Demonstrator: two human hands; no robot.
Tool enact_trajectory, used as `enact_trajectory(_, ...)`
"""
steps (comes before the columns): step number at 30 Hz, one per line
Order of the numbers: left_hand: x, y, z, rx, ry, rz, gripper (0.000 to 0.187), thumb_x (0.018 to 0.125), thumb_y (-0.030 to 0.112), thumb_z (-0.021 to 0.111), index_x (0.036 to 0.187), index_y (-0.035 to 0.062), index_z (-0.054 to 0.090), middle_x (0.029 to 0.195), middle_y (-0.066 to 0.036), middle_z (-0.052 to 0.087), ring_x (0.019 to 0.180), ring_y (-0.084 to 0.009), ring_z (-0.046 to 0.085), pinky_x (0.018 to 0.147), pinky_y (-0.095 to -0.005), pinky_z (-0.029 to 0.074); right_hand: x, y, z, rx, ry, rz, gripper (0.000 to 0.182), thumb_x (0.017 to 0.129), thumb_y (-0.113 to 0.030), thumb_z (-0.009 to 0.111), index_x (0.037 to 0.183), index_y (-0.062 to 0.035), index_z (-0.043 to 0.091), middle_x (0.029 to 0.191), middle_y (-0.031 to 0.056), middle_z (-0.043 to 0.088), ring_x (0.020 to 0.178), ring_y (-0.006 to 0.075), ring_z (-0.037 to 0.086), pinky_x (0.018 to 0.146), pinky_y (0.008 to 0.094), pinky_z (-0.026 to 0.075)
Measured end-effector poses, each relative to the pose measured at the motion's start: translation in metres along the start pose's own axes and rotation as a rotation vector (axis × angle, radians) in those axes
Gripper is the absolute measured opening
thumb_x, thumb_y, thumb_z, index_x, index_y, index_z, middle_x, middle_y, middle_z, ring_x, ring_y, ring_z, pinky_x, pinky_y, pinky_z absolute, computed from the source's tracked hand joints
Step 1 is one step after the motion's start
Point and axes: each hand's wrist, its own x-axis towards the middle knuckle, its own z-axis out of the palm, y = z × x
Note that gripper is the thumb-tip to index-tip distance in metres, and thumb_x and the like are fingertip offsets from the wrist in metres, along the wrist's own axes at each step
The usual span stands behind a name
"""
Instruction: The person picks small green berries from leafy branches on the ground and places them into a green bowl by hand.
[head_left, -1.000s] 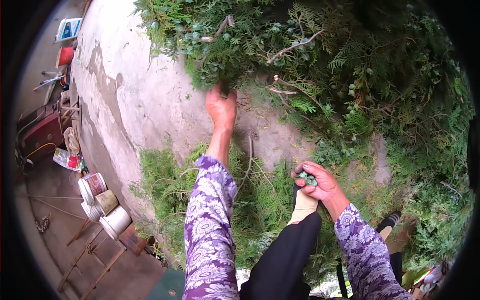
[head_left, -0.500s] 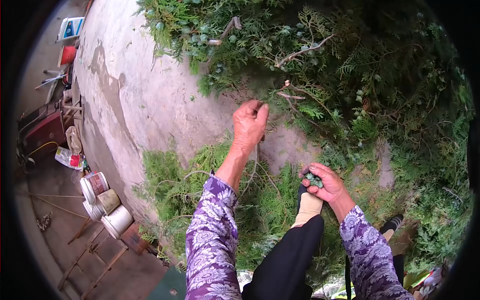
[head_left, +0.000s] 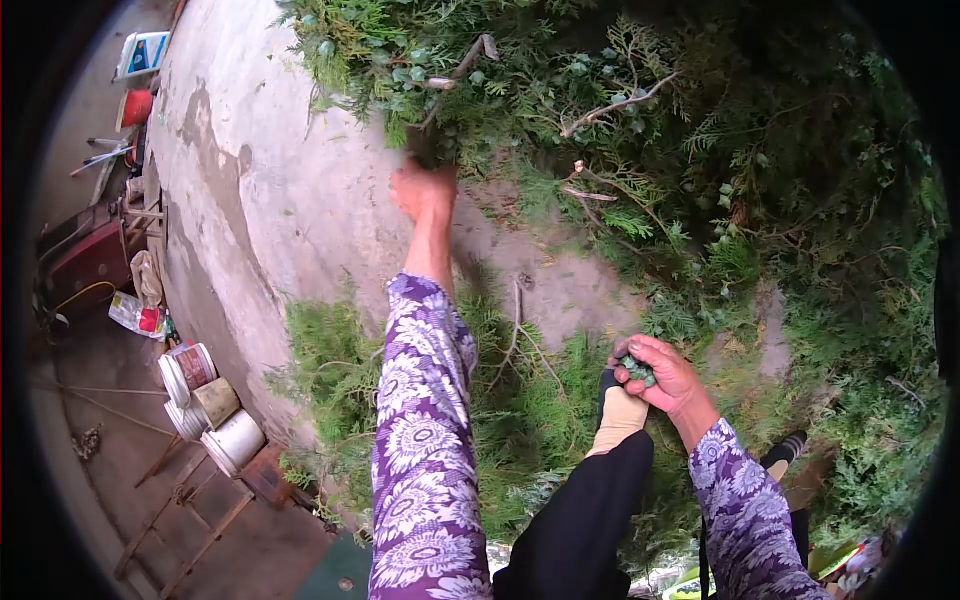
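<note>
Since the frame half a second ago, the left hand (head_left: 425, 190) has swung from over the bare concrete up to the near edge of the upper greenery (head_left: 530, 125), while the right hand (head_left: 668, 380) stays low. At that edge the left hand's fingertips are blurred and partly lost against the leaves, so whether they are apart or pinching something cannot be told. The right hand is curled around a small heap of green cones (head_left: 638, 372), palm turned inward, probably so that the loose pieces do not spill and the other hand is free to reach. It hangs just above the sock-covered foot (head_left: 622, 412), which would seem to keep the handful close to the body. Similar bluish-green cones sit among the leaves above the left hand. Between the upper greenery and the lower greenery (head_left: 325, 345) runs a strip of concrete (head_left: 350, 190), with a bare forked twig (head_left: 517, 320) reaching onto it. Farther left, beyond the concrete, white buckets (head_left: 233, 443) cluster near a wooden frame (head_left: 218, 532), apparently set aside from the branches.
</note>
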Motion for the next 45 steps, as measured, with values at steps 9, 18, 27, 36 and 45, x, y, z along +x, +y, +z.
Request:
enact_trajectory(9,-0.073,-0.007,0.017,-0.336,0.088,0.357,0.017,0.068,0.003,0.054,0.083,0.0005,0.060,0.072,-0.016,0.060,0.067,-0.0295,0.058,0.064,-0.0356,0.046,-0.016,0.003,-0.009,-0.036,0.036,-0.027,0.018,0.086,-0.017,0.053,0.092,-0.0004,0.054,0.086,0.0098,0.058,0.068,0.0127,0.053,0.047,0.0194,0.041)
enact_trajectory(18,-0.240,-0.033,-0.007,-0.845,-0.688,0.055,0.012,0.069,-0.007,0.052,0.075,0.0032,0.052,0.072,0.002,0.051,0.066,-0.0050,0.047,0.058,-0.0194,0.040,-0.043,0.014,-0.027,-0.052,0.050,-0.101,0.020,0.088,-0.019,0.051,0.091,0.0009,0.054,0.085,0.0105,0.057,0.067,0.0137,0.052,0.048,0.0195,0.039)
enact_trajectory(27,-0.272,-0.019,-0.037,-0.946,-0.767,0.216,0.014,0.070,-0.008,0.053,0.077,0.0039,0.052,0.073,0.003,0.052,0.065,-0.0039,0.047,0.057,-0.0181,0.039,-0.088,0.005,-0.022,-0.133,0.036,-0.192,0.021,0.088,-0.018,0.048,0.089,0.0024,0.054,0.080,0.0099,0.055,0.066,0.0136,0.051,0.048,0.0204,0.037)
enact_trajectory(36,-0.113,-0.073,-0.034,-0.846,-0.569,-0.124,0.027,0.077,0.007,0.053,0.103,0.0038,0.048,0.078,-0.005,0.055,0.061,-0.0116,0.052,0.047,-0.0224,0.043,-0.095,0.007,-0.067,0.002,0.177,-0.234,0.023,0.086,-0.020,0.052,0.087,0.0024,0.054,0.084,0.0129,0.056,0.065,0.0172,0.053,0.046,0.0223,0.038)
enact_trajectory(45,-0.016,-0.084,-0.028,-0.220,0.048,0.223,0.042,0.078,0.016,0.052,0.117,0.0027,0.048,0.108,-0.017,0.053,0.095,-0.0283,0.053,0.084,-0.0347,0.043,-0.069,-0.011,-0.041,-0.157,0.110,-0.136,0.025,0.087,-0.023,0.052,0.089,0.0023,0.055,0.085,0.0118,0.057,0.068,0.0151,0.052,0.049,0.0207,0.039)
